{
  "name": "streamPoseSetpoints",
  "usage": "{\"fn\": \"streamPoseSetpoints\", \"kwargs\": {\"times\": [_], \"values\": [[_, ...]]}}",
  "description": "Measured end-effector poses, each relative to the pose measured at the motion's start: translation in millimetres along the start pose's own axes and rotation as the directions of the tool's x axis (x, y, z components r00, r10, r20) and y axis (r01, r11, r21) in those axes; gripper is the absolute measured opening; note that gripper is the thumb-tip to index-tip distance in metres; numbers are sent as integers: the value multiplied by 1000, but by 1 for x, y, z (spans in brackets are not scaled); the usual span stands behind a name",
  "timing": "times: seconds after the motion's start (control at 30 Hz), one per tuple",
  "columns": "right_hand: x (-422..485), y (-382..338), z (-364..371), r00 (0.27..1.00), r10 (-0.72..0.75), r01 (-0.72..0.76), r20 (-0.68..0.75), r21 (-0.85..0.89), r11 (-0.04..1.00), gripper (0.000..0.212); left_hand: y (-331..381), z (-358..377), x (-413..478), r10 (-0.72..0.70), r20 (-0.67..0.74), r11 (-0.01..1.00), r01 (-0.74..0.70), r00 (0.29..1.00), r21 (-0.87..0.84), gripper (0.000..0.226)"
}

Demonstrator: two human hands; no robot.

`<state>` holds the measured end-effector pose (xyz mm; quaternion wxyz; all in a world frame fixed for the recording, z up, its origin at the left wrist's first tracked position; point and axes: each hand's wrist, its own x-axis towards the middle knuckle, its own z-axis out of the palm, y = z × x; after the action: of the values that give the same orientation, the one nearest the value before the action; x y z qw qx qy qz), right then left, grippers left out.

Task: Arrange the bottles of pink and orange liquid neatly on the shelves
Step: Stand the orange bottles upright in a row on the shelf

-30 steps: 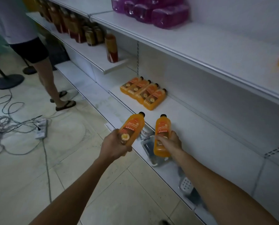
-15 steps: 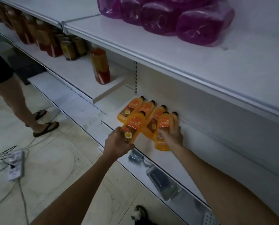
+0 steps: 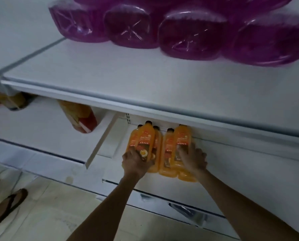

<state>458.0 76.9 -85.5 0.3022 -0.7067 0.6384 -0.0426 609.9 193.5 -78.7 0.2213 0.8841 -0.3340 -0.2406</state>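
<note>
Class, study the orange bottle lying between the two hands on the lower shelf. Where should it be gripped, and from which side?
Grip the orange bottle at its base end, coming from the shelf front and above. It lies flat, cap pointing back under the upper shelf, and neighbouring bottles crowd both flanks, so probably only the base end offers room.

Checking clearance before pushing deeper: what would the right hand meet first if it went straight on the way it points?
Probably the shelf's back panel: the right hand grips an orange bottle whose cap end lies under the upper shelf's front edge. Depth there is unclear.
</note>
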Motion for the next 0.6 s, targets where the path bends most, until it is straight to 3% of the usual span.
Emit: {"fn": "streamPoseSetpoints", "kwargs": {"times": [0.1,0.3,0.4,0.6], "values": [[-18,-2,0,996,-20,22,-83,19,1000,60,-2,-20,3,100,79,989,-107,992,98,107],[-66,-26,-19,960,-174,186,-218,35,982,65,-6,-67,-11,368,64,915,-373,928,151,94],[-86,-41,-36,945,-228,241,-234,29,970,63,-6,-90,-32,436,77,881,-442,897,168,75],[-136,-53,-66,908,-338,348,-247,-3,938,61,-9,-117,-89,511,48,840,-510,858,184,63]]}}
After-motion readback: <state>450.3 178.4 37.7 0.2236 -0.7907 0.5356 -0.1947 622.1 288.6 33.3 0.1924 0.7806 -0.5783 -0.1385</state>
